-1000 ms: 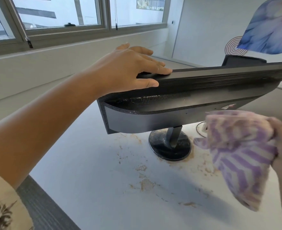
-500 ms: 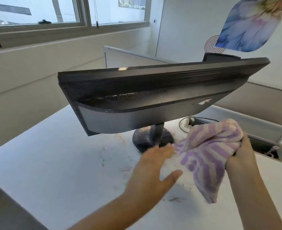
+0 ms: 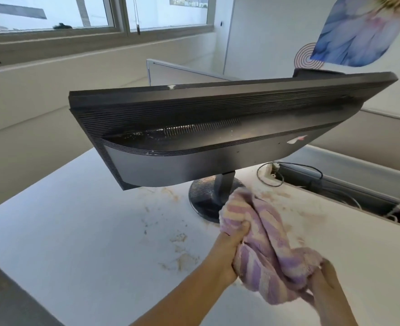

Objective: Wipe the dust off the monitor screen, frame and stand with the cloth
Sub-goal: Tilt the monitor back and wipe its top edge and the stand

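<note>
I've got both hands on the purple-and-cream striped terry cloth [image 3: 264, 245], bunched up above the white, stained table [image 3: 76, 231]: my left hand [image 3: 229, 250] is clenched around its near-left fold, my right hand [image 3: 323, 281] is closed on its right end, though most of those fingers are buried in the fabric and my right forearm runs out of the bottom edge. The cloth's far tip sits just in front of the round black stand base [image 3: 206, 198], covering part of it, so I cannot tell whether they touch. The black flat-panel monitor [image 3: 217, 128] shows me only its ribbed back and top edge; the screen side faces away and is hidden. Dust streaks line the vent slots. Brownish grime speckles the table near the base. A black cable [image 3: 288, 168] loops into an open tray on the right, its contents too dark to read.
</note>
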{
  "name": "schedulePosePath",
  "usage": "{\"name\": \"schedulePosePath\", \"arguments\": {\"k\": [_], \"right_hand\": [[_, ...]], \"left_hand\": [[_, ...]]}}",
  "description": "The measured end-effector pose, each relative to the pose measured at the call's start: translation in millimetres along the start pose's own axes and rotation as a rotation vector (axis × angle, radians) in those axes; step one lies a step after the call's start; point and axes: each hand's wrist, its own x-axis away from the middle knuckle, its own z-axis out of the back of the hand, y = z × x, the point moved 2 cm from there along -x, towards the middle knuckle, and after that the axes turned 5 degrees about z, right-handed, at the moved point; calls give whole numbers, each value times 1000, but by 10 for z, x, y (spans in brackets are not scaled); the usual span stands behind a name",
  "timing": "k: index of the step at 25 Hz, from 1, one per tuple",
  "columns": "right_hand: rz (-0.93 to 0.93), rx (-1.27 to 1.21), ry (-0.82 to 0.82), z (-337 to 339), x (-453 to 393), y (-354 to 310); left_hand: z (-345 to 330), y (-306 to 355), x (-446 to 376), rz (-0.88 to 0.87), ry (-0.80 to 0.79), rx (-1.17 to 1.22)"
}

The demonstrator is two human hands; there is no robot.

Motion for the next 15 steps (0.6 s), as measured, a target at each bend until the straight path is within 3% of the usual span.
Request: {"name": "schedulePosePath", "arguments": {"k": [2,3,4,7,10,12,15], "right_hand": [[-13,-98,72,2,-124,-66],[74,-11,39,27,-225,-64],[112,22,-28,2,-287,-148],[190,214,-440,-289,-446,-282],[211,417,-670,-567,-534,-215],[274,544,-674,-710,-596,-80],[372,613,-641,-1011,-657,34]], "left_hand": [[-23,11,-17,-55,-32,-131],[-73,-4,-34,-77,-44,-186],[-122,-14,-43,-78,-34,-272],[-206,-23,-65,-3,-47,-442],[-80,79,-29,97,-74,-300],[54,179,32,164,-85,-165],[264,341,126,141,27,-438]]}}
